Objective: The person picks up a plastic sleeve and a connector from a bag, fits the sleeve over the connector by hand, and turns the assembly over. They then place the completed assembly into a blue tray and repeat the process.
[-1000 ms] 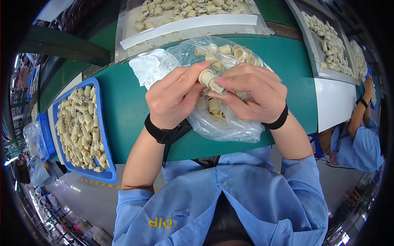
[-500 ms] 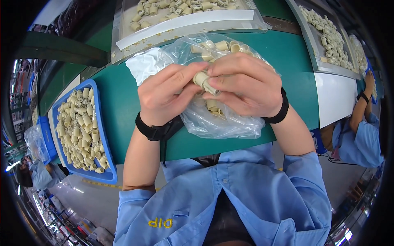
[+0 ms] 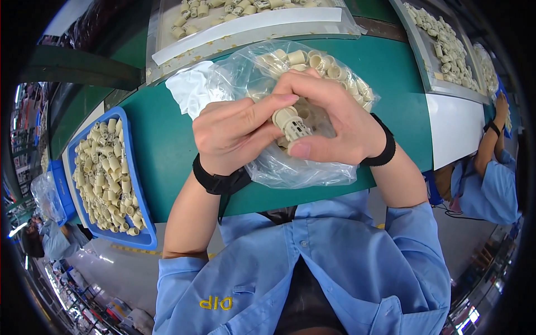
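Since the earlier frame, the right hand [image 3: 346, 128] has spread its fingers off the cream plastic part [image 3: 291, 125], leaving its slotted end in plain view mid-frame. That hand's grip is wide, thumb by the lower end; the left hand [image 3: 229, 131] pinches the collared end in a narrow grip, likely to steady it. Beneath the hands, a clear bag [image 3: 304, 176] of cups [image 3: 297, 57] lies on the green surface [image 3: 402, 111], probably for easy reach. A blue tray [image 3: 133, 167] sits at left, a metal tray [image 3: 159, 71] at top.
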Motion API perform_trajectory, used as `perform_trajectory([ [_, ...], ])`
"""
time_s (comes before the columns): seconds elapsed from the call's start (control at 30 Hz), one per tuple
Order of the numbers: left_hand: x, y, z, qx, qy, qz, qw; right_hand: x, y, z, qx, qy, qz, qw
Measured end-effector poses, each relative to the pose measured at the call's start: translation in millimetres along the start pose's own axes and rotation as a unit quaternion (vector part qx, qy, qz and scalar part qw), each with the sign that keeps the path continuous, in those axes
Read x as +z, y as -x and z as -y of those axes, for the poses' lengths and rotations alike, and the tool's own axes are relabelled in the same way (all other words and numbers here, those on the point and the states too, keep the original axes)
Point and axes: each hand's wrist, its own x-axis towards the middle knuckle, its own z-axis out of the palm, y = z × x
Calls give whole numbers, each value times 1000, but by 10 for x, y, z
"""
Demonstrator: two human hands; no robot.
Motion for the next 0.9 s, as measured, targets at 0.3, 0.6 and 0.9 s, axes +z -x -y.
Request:
perform_trajectory([
  [0.3,-1,-10,-7,30,-67,2,997,76,18,29,79,-168,-18,982],
  [0.6,48,-49,-19,30,-14,-10,999,22,18,-62,66,-204,21,976],
  [0.9,60,-139,-136,52,94,-9,994,-29,39,-70,19,-309,80,948],
])
